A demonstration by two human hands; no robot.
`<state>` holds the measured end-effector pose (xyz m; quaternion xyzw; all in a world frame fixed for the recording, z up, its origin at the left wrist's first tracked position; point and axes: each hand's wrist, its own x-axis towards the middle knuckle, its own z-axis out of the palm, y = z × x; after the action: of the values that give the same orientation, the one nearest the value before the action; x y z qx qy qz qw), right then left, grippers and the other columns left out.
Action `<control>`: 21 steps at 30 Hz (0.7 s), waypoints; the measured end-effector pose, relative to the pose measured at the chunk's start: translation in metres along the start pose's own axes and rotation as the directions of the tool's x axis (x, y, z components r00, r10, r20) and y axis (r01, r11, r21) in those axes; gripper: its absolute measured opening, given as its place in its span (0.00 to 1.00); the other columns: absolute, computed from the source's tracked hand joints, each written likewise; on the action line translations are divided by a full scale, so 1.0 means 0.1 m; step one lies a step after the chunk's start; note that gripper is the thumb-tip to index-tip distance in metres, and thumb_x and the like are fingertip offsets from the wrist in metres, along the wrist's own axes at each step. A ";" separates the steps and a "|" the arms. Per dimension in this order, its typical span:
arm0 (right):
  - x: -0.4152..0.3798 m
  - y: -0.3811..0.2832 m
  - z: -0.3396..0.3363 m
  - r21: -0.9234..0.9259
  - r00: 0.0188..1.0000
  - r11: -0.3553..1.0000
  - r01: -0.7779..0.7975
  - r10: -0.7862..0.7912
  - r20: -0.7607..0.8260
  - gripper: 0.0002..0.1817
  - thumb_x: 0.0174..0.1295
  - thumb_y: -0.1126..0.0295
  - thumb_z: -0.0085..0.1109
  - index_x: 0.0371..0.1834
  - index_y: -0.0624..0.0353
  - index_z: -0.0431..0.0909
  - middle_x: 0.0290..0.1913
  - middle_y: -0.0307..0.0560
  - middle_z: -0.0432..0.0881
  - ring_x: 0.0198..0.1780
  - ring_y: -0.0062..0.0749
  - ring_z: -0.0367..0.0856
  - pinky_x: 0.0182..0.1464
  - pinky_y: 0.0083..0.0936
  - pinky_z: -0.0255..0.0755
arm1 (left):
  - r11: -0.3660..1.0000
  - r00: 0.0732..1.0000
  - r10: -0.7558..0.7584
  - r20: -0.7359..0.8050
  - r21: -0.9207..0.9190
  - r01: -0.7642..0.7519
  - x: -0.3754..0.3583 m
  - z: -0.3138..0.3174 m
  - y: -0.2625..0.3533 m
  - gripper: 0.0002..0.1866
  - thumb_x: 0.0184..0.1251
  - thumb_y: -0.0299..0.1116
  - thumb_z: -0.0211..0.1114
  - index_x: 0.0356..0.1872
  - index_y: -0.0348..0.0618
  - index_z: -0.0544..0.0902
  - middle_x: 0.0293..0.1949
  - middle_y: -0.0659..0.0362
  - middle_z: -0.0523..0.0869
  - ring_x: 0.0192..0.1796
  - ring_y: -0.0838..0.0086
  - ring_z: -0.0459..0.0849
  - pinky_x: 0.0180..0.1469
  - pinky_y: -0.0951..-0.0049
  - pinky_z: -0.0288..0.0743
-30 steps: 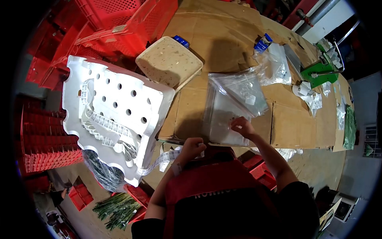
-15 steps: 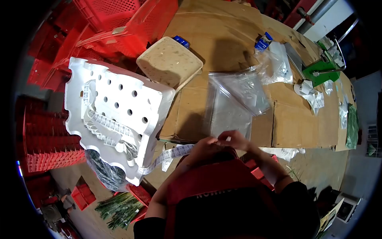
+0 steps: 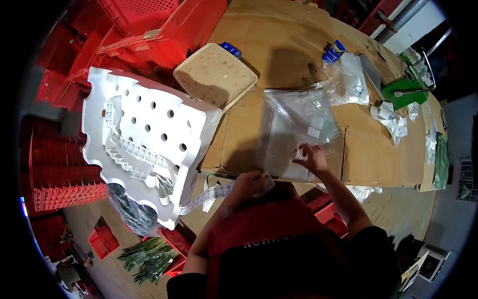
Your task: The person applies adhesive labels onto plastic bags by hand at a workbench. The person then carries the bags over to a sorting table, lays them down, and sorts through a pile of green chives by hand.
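My left hand (image 3: 248,184) is closed around a strip of printed labels (image 3: 206,196), near the front edge of the table. The strip's end sticks out past my fingers, and its other part runs left into a white foam box (image 3: 191,112), where more of it lies in loops. Over the clear plastic bags (image 3: 284,149) on the cardboard, my right hand (image 3: 313,159) pinches a small white label (image 3: 299,152) at its fingertips. Another white label (image 3: 313,132) shows on the upper bag.
A beige tray (image 3: 214,72) lies beside the foam box, with red crates (image 3: 164,37) behind. Farther right are a blue packet (image 3: 333,51), a plastic bag (image 3: 351,82), crumpled label paper (image 3: 391,119) and a green metal device (image 3: 406,89). Green stalks (image 3: 147,259) fill a crate below left.
My hands were together at the table edge. My right hand has moved away, up and right over the plastic bags, with a small label. My left hand stays with the strip.
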<state>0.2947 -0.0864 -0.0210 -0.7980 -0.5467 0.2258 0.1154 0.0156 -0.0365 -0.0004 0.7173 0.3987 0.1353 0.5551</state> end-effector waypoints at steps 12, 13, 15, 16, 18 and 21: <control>-0.15 0.20 0.19 0.008 0.865 0.866 0.500 -0.499 -0.056 0.15 0.44 0.57 0.63 0.34 0.49 0.79 0.39 0.39 0.74 0.46 0.38 0.70 0.49 0.35 0.60 | 0.999 0.999 -0.026 0.030 -0.045 0.027 0.02 -0.01 -0.02 0.10 0.56 0.37 0.60 0.29 0.39 0.78 0.24 0.48 0.80 0.28 0.59 0.80 0.31 0.67 0.71; -0.15 0.20 0.19 0.011 0.864 0.865 0.501 -0.500 -0.055 0.15 0.44 0.57 0.63 0.34 0.49 0.79 0.39 0.39 0.74 0.46 0.38 0.70 0.49 0.35 0.60 | 0.999 0.999 -0.018 0.033 -0.033 0.019 0.01 -0.02 -0.02 0.11 0.56 0.37 0.60 0.29 0.39 0.78 0.24 0.48 0.80 0.28 0.59 0.80 0.31 0.67 0.71; -0.16 0.23 0.19 -0.003 0.854 0.857 0.516 -0.515 -0.076 0.10 0.45 0.60 0.64 0.31 0.47 0.81 0.36 0.37 0.75 0.43 0.36 0.72 0.47 0.35 0.61 | 1.000 0.999 -0.015 0.033 -0.009 0.015 0.00 -0.01 -0.03 0.11 0.56 0.37 0.60 0.29 0.39 0.78 0.24 0.48 0.80 0.28 0.60 0.80 0.31 0.67 0.71; -0.14 0.27 0.23 -0.002 0.855 0.857 0.515 -0.513 -0.078 0.10 0.45 0.60 0.64 0.31 0.47 0.81 0.36 0.37 0.75 0.43 0.36 0.72 0.47 0.35 0.61 | 1.000 0.999 -0.007 0.033 0.014 0.007 0.01 -0.01 -0.03 0.11 0.56 0.37 0.60 0.29 0.39 0.78 0.24 0.48 0.80 0.28 0.60 0.80 0.31 0.67 0.71; -0.09 0.36 0.35 0.065 0.881 0.879 0.472 -0.470 -0.051 0.12 0.46 0.58 0.64 0.32 0.48 0.81 0.35 0.37 0.75 0.44 0.36 0.72 0.48 0.34 0.61 | 1.000 0.999 -0.009 0.034 0.027 0.008 0.00 0.02 -0.05 0.11 0.56 0.37 0.59 0.29 0.39 0.77 0.24 0.48 0.80 0.27 0.60 0.80 0.31 0.67 0.71; -0.06 0.29 0.35 0.110 0.871 0.865 0.490 -0.480 -0.108 0.09 0.48 0.63 0.63 0.32 0.50 0.80 0.34 0.39 0.76 0.41 0.35 0.74 0.44 0.31 0.65 | 1.000 0.999 -0.026 0.031 0.006 0.025 -0.03 0.01 -0.06 0.11 0.56 0.37 0.60 0.28 0.39 0.77 0.23 0.49 0.79 0.27 0.61 0.80 0.31 0.67 0.71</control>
<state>0.2995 -0.1049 -0.0630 -0.6335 -0.7083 0.1949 0.2428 0.0121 -0.0394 -0.0054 0.7159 0.3995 0.1158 0.5608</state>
